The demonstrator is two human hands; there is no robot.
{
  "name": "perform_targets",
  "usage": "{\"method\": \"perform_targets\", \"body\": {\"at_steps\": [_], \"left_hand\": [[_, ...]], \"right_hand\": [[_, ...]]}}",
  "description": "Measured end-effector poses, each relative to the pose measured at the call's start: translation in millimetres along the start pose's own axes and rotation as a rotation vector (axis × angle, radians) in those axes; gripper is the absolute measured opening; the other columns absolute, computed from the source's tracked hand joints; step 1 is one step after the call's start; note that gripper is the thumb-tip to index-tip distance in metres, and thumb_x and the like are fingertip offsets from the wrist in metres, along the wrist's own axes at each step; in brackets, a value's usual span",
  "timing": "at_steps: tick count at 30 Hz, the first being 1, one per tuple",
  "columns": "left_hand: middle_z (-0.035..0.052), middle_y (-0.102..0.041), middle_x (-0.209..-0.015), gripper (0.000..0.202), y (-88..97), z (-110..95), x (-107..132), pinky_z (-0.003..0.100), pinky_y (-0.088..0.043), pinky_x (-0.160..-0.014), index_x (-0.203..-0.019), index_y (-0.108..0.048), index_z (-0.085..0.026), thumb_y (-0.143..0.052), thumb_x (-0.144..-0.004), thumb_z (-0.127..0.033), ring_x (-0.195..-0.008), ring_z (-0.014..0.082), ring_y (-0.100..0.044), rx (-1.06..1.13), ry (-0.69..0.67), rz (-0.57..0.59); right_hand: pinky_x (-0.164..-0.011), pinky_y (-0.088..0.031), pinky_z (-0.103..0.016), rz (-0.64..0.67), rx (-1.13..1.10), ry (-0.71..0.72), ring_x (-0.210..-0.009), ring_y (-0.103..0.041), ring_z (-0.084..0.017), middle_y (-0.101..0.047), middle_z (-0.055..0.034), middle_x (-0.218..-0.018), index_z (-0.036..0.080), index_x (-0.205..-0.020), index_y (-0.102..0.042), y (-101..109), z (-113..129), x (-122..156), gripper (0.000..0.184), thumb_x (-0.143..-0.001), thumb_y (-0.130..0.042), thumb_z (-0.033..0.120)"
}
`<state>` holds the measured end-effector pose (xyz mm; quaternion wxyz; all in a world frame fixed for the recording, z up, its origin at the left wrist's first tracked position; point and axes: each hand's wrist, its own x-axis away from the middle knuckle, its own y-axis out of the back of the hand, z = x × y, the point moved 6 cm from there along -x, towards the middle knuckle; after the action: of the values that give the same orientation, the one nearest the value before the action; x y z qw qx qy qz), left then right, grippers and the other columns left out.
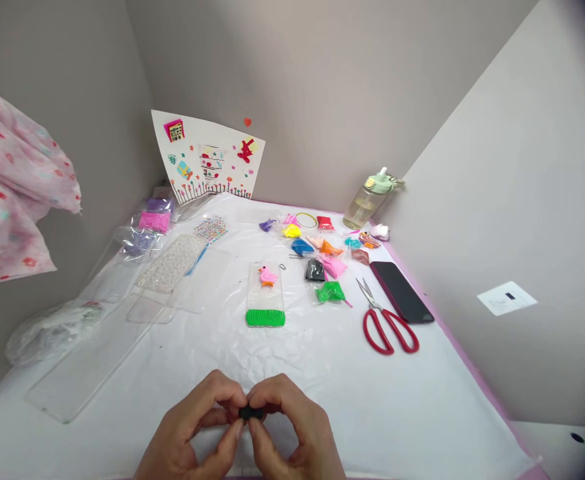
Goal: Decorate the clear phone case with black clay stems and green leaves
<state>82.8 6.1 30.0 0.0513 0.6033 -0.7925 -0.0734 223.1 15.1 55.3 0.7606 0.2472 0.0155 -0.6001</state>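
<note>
Near the front edge of the table, my left hand [202, 423] and my right hand [290, 427] meet, both pinching a small lump of black clay [250, 413] between thumbs and fingertips. Beyond them lies a clear phone case [265, 299]. A pink clay duck [268, 276] sits on its upper part, and a green clay strip [265, 318] covers its lower end. Right of the case is a small bag of black clay [315, 270], touching other coloured packets.
Red-handled scissors [387, 327] and a dark phone [401, 292] lie at right. A water bottle [367, 200] leans at the back. Bags of clay [330, 291] crowd the middle right. Clear plastic trays [92, 360] and crumpled wrap [55, 330] line the left; a decorated paper [212, 160] stands behind.
</note>
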Motion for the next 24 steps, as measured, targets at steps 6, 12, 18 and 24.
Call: {"method": "perform_targets", "body": {"at_steps": [6, 12, 18, 24], "left_hand": [[-0.0023, -0.063, -0.078, 0.011, 2.6, -6, 2, 0.02, -0.054, -0.067, -0.084, -0.058, -0.026, -0.054, -0.088, -0.017, -0.072, 0.015, -0.065, -0.277, -0.082, -0.046], [-0.0035, -0.059, -0.073, 0.01, -1.7, -3, 4, 0.019, -0.05, -0.061, -0.08, -0.056, -0.026, -0.055, -0.084, -0.016, -0.065, 0.0141, -0.063, -0.36, -0.113, -0.022], [-0.0035, -0.056, -0.068, 0.011, 1.8, 4, 5, 0.019, -0.049, -0.057, -0.074, -0.052, -0.025, -0.056, -0.084, -0.023, -0.059, 0.0139, -0.057, -0.25, -0.042, 0.055], [-0.002, -0.07, -0.085, 0.009, 61.4, 16, 8, 0.017, -0.055, -0.074, -0.086, -0.068, -0.028, -0.063, -0.089, -0.035, -0.081, 0.0164, -0.07, -0.391, 0.006, -0.156]], "right_hand": [[-0.064, -0.052, -0.019, 0.049, -0.055, -0.06, -0.07, -0.066, -0.013, -0.068, -0.0017, -0.078, 0.019, -0.088, -0.063, -2, -4, 0, 0.022, -0.072, -0.055, 0.007], [-0.061, -0.046, -0.021, 0.117, -0.179, -0.239, -0.064, -0.06, -0.012, -0.062, 0.0007, -0.07, 0.02, -0.076, -0.058, -11, -16, 4, 0.016, -0.067, -0.052, 0.009], [-0.061, -0.043, -0.023, 0.263, -0.625, -0.461, -0.06, -0.05, -0.01, -0.055, 0.0026, -0.068, 0.021, -0.069, -0.05, -18, -17, 10, 0.019, -0.069, -0.069, 0.023], [-0.059, -0.047, -0.022, 0.293, -0.913, -0.549, -0.057, -0.056, -0.009, -0.065, -0.0013, -0.075, 0.02, -0.084, -0.067, -8, -18, 12, 0.036, -0.073, -0.082, 0.05]]}}
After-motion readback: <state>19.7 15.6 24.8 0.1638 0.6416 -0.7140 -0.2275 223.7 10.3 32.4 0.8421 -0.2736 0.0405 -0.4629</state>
